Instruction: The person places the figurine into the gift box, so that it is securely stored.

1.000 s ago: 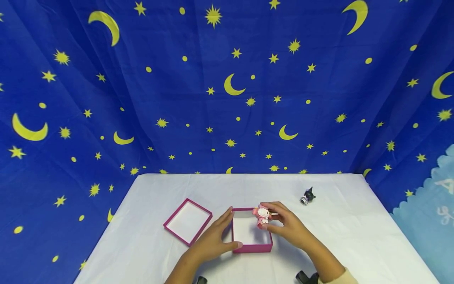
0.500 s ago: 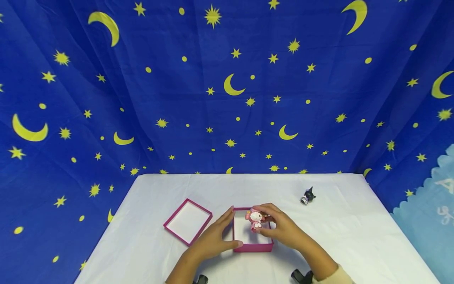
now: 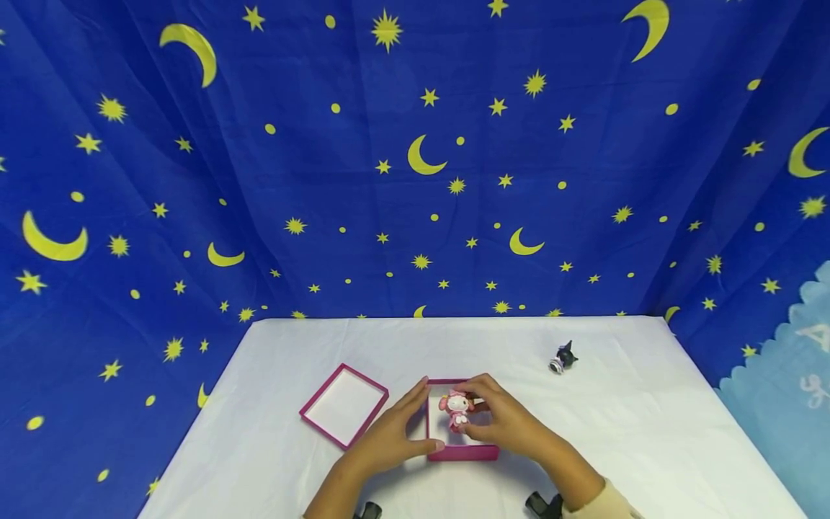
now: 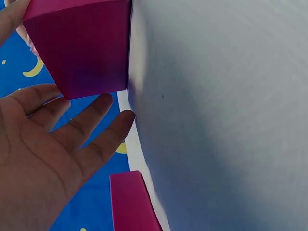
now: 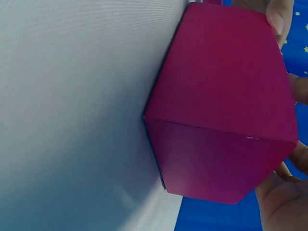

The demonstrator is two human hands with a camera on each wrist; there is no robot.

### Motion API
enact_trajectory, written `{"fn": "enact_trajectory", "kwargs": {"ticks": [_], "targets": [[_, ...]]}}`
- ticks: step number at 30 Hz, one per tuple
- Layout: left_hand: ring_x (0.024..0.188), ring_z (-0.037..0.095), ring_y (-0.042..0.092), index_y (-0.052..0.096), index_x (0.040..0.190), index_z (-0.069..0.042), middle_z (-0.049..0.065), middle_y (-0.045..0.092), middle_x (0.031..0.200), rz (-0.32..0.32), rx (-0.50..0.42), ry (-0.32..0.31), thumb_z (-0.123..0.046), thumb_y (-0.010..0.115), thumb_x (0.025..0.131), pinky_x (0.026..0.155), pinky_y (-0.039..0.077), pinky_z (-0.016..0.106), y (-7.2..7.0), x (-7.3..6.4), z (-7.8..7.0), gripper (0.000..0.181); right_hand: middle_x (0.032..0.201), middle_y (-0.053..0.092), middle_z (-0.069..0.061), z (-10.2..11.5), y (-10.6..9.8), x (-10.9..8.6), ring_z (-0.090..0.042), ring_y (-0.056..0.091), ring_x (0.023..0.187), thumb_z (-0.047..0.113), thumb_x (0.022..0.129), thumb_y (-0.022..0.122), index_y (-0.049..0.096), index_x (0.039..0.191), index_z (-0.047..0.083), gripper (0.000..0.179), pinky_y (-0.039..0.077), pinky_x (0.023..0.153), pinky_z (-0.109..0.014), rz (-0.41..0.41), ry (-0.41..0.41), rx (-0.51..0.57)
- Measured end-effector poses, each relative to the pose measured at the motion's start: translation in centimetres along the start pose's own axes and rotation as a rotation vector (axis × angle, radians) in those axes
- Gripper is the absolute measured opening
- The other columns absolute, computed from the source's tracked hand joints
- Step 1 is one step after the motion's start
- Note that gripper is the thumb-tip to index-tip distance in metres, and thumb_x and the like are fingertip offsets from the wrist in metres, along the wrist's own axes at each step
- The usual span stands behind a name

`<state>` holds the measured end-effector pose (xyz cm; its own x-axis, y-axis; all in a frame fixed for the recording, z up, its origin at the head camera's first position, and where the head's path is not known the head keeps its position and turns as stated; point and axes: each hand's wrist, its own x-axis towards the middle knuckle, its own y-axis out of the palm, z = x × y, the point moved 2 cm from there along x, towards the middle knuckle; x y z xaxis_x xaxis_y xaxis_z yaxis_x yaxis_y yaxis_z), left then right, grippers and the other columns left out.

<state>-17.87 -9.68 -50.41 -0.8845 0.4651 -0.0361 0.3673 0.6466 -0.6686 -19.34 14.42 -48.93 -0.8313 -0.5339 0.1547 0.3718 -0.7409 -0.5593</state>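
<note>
An open magenta box (image 3: 463, 453) with a white inside stands on the table. My left hand (image 3: 387, 437) holds its left end, thumb at the near corner and index fingertip at the far one. In the left wrist view, the other fingers of that hand (image 4: 48, 139) spread beside the box wall (image 4: 79, 53). Between thumb and fingers, my right hand (image 3: 502, 419) grips a pink-and-white toy figurine (image 3: 457, 409) upright over the box. Whether the figurine touches the box floor I cannot tell. In the right wrist view the box (image 5: 221, 72) hides it.
To the left, the magenta-rimmed box lid (image 3: 346, 405) lies with its white inside up. A black-and-white figurine (image 3: 563, 358) lies toward the back right. A white cloth covers the table (image 3: 616, 425), and a blue star-patterned curtain (image 3: 363, 180) rises behind.
My right hand has carried the pink figurine left and slightly nearer to me, from the box's right side to over its middle. The left hand stays at the box.
</note>
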Motion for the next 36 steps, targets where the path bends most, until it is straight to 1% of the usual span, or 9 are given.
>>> {"fn": "enact_trajectory", "kwargs": {"ticks": [3, 8, 11, 17, 21, 25, 30, 32, 36], "targets": [[0.155, 0.029, 0.026, 0.028, 0.161, -0.022, -0.009, 0.016, 0.171, 0.001, -0.003, -0.006, -0.057, 0.075, 0.083, 0.123, 0.028, 0.059, 0.0, 0.0, 0.0, 0.098, 0.126, 0.055, 0.0, 0.1, 0.2, 0.1, -0.022, 0.067, 0.111, 0.027, 0.087, 0.081, 0.057, 0.138, 0.01, 0.059, 0.058, 0.099, -0.031, -0.015, -0.014, -0.058], [0.155, 0.031, 0.027, 0.027, 0.161, -0.022, -0.007, 0.016, 0.171, -0.002, -0.012, -0.003, -0.057, 0.075, 0.084, 0.122, 0.029, 0.06, 0.0, 0.0, 0.0, 0.097, 0.125, 0.059, 0.008, 0.1, 0.4, 0.3, -0.02, 0.064, 0.117, 0.035, 0.086, 0.081, 0.061, 0.137, 0.015, 0.059, 0.055, 0.103, -0.046, -0.026, -0.014, -0.201], [0.154, 0.032, 0.027, 0.027, 0.161, -0.023, -0.006, 0.016, 0.171, -0.003, -0.017, 0.005, -0.058, 0.075, 0.084, 0.122, 0.029, 0.061, 0.1, 0.0, 0.0, 0.097, 0.128, 0.061, 0.007, 0.2, 0.7, 0.5, -0.02, 0.061, 0.119, 0.035, 0.085, 0.082, 0.061, 0.137, 0.015, 0.059, 0.053, 0.104, -0.05, -0.017, 0.0, -0.266], [0.155, 0.031, 0.026, 0.028, 0.161, -0.022, -0.006, 0.017, 0.171, 0.0, -0.023, 0.009, -0.057, 0.075, 0.084, 0.123, 0.028, 0.06, 0.1, 0.1, 0.0, 0.097, 0.126, 0.064, 0.003, 0.2, 1.3, 0.9, -0.018, 0.061, 0.117, 0.03, 0.082, 0.084, 0.064, 0.13, 0.016, 0.055, 0.054, 0.102, -0.046, -0.012, 0.015, -0.387], [0.155, 0.03, 0.026, 0.028, 0.161, -0.023, -0.011, 0.015, 0.171, 0.001, -0.029, 0.002, -0.058, 0.075, 0.083, 0.123, 0.027, 0.06, 0.1, 0.0, 0.0, 0.097, 0.123, 0.066, 0.001, 0.5, 1.8, 1.1, -0.019, 0.061, 0.115, 0.03, 0.079, 0.086, 0.066, 0.126, 0.014, 0.054, 0.054, 0.101, -0.046, -0.02, 0.008, -0.451], [0.156, 0.03, 0.025, 0.029, 0.161, -0.024, -0.015, 0.014, 0.17, -0.002, -0.041, -0.003, -0.06, 0.075, 0.083, 0.124, 0.025, 0.06, 0.0, 0.0, 0.0, 0.097, 0.118, 0.068, 0.001, 0.8, 2.1, 1.4, -0.02, 0.063, 0.11, 0.029, 0.076, 0.088, 0.067, 0.122, 0.012, 0.054, 0.055, 0.097, -0.045, -0.043, 0.017, -0.492], [0.156, 0.03, 0.024, 0.029, 0.16, -0.024, -0.011, 0.016, 0.171, -0.004, -0.054, -0.01, -0.059, 0.076, 0.082, 0.124, 0.024, 0.061, 0.0, 0.0, 0.0, 0.098, 0.111, 0.069, 0.002, 1.0, 2.5, 1.8, -0.019, 0.064, 0.105, 0.029, 0.073, 0.09, 0.068, 0.118, 0.013, 0.053, 0.057, 0.092, -0.043, -0.069, 0.04, -0.544], [0.156, 0.03, 0.024, 0.03, 0.16, -0.024, -0.011, 0.016, 0.171, -0.006, -0.054, -0.011, -0.059, 0.076, 0.082, 0.125, 0.024, 0.06, 0.0, 0.0, 0.0, 0.097, 0.108, 0.069, 0.004, 1.0, 2.7, 1.9, -0.018, 0.064, 0.102, 0.03, 0.073, 0.091, 0.068, 0.118, 0.013, 0.053, 0.057, 0.09, -0.041, -0.073, 0.048, -0.565], [0.156, 0.029, 0.024, 0.03, 0.16, -0.023, -0.016, 0.015, 0.169, -0.008, -0.056, -0.011, -0.058, 0.077, 0.082, 0.125, 0.023, 0.06, 0.0, 0.0, 0.0, 0.097, 0.103, 0.068, 0.006, 1.1, 2.9, 2.0, -0.014, 0.062, 0.096, 0.029, 0.072, 0.091, 0.068, 0.116, 0.013, 0.052, 0.057, 0.085, -0.038, -0.076, 0.063, -0.588]]}}
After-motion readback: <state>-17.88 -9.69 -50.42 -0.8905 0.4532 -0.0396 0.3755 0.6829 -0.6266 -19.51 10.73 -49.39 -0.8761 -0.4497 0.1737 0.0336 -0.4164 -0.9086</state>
